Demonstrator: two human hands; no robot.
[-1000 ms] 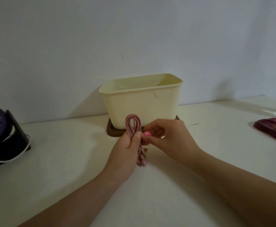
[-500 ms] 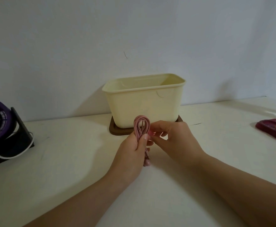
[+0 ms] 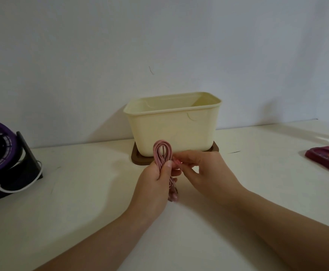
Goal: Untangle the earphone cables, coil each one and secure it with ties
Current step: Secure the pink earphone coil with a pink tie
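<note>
Head view, from the left: a dark fan (image 3: 1,159) sits at the edge of the bench (image 3: 81,192), well apart from the work. Next comes the left hand (image 3: 153,184), its grip closed round the pink cable (image 3: 162,153) with the thumb pressed across the bundled strands. The loop stands up above the thumb, in front of the cream tub (image 3: 175,130), and the earbud ends hang below the palm, near the bench. Just beside it, the right hand (image 3: 204,171) has its fingertips curled in a closed grip on a small pink bit right against the coil. I take this to be the tie (image 3: 177,161), though it is too small to be sure. The step in hand looks like binding the coil. To do it well, the left thumb should hold the waist firm so the loops cannot spring apart. The tie should pass round the middle, close to the thumb, not up near the loop's top, where it could slide off. Draw it snug without crushing the strands, and gather the dangling ends in. At far right a red case (image 3: 327,159) lies clear of both hands.
</note>
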